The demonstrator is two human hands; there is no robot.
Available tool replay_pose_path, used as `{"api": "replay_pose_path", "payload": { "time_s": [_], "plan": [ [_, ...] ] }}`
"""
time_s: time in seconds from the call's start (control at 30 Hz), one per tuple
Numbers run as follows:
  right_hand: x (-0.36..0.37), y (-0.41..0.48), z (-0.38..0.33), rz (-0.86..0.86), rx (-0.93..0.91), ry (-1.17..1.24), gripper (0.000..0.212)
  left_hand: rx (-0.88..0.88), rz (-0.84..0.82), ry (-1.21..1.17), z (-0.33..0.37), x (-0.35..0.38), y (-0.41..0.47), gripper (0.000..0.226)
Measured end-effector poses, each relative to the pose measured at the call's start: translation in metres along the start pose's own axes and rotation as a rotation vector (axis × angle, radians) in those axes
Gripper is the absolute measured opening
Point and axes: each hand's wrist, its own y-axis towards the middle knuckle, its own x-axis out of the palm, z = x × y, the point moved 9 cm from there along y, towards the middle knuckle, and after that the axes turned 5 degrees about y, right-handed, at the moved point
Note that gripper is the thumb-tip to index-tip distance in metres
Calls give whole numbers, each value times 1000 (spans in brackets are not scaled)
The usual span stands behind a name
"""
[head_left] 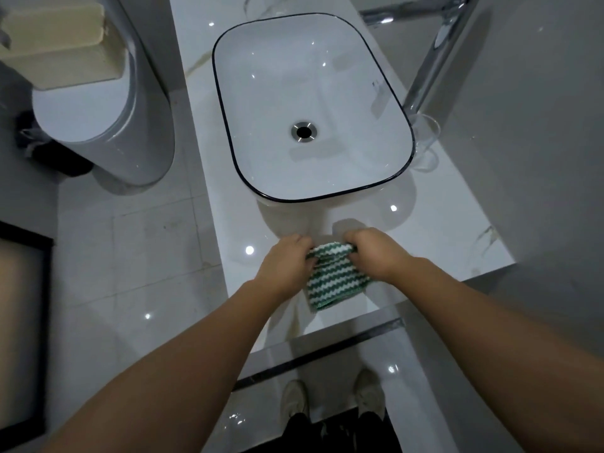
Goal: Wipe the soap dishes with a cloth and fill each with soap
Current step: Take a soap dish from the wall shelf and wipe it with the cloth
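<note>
Head view, looking down along your two bare forearms. Your left hand [287,261] and your right hand [376,253] meet over the near end of the white marble countertop [441,243], each pinching one upper corner of the green-and-white striped cloth [336,282]. The fingers of both hands are curled and closed on the cloth's top edge, which is bunched between them; the rest of the cloth spreads flat below your fingertips, toward your body, and appears to lie on the countertop. Whether the top edge is lifted clear of the surface cannot be told.

Just beyond your fingertips stands the white rectangular basin [385,93] with a dark rim; its round metal drain [304,131] lies well beyond your fingers, roughly in line with the gap between your hands. Beyond and to the right of your right fingers, a clear glass [425,142] stands beside the basin's right edge, near the foot of a chrome faucet [431,60] that rises toward the upper right.

Well to the left of your left fingers, off the counter, a rounded white fixture [98,103] stands on the tiled floor [137,273], with pale folded items [58,44] stacked on its top. Behind your wrists, toward your body, your two light shoes [294,400] show on the floor past the end of the counter.

No soap dish or soap can be identified in this view.
</note>
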Motion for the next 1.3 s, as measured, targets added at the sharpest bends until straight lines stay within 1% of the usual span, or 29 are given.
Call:
{"api": "replay_pose_path", "payload": {
  "time_s": [0.07,0.13,0.27,0.3,0.37,0.4,0.47,0.57,0.6,0.67,0.73,0.8,0.87,1.0,1.1,1.2,1.3],
  "plan": [
    [-17,-22,-4,40,33,110,9,3,-26,-125,11,-16,-12,13],
    [-38,-49,-9,107,62,211,10,28,-32,-261,24,-34,-26,8],
    [-86,-121,-26,280,118,462,11,65,-1,-511,64,-81,-48,24],
    [-98,-141,-28,335,136,515,11,75,-21,-582,78,-88,-51,25],
    [-123,-184,-32,462,150,611,17,131,-87,-702,115,-99,-57,18],
    [-134,-206,-33,531,151,670,21,169,-115,-736,135,-104,-61,18],
    [-151,-254,-30,683,159,814,22,256,-153,-752,180,-111,-68,24],
    [-162,-330,-19,912,179,1055,17,413,-170,-793,257,-123,-91,12],
    [-163,-354,-15,967,181,1108,18,472,-174,-815,282,-125,-101,12],
    [-160,-402,-9,1039,200,1174,22,588,-181,-776,331,-127,-127,16],
    [-155,-450,-6,1068,240,1146,19,726,-214,-726,377,-123,-157,13],
    [-151,-499,-5,1087,306,1021,14,847,-284,-677,420,-112,-191,12],
    [-145,-550,-7,1123,383,899,14,969,-348,-623,458,-99,-230,11],
    [-122,-661,-14,1268,520,755,17,1227,-417,-535,526,-72,-324,19],
    [-88,-747,-25,1350,609,732,14,1395,-417,-505,567,-52,-401,27],
    [-43,-828,-42,1423,681,727,15,1567,-429,-464,601,-24,-482,24],
    [9,-903,-59,1511,788,731,22,1697,-508,-459,625,9,-567,22]
  ]
}}
